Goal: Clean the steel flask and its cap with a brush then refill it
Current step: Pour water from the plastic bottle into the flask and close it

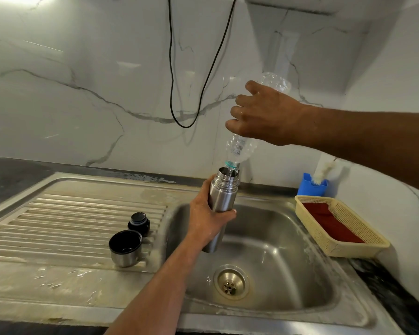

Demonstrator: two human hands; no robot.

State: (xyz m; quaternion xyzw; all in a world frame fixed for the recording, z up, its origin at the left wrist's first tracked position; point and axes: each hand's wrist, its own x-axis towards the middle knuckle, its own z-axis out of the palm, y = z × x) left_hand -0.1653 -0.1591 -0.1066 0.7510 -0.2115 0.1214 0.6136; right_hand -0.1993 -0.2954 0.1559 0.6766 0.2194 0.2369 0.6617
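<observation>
Left hand [209,213], fingers wrapped round the steel flask [221,197], holds it upright over the sink [271,240]; right hand [264,114] grips an upturned plastic bottle [242,146], apparently pouring into the flask mouth; cap [125,247] and stopper [139,223] on the drainboard's right edge

A yellow basket [370,247] sits on the surface right of the sink [288,274], a red cloth [329,223] lying in it. Behind the basket stands a blue holder [309,188]. A black cable [172,93] hangs in a loop down the marble wall [82,81].
</observation>
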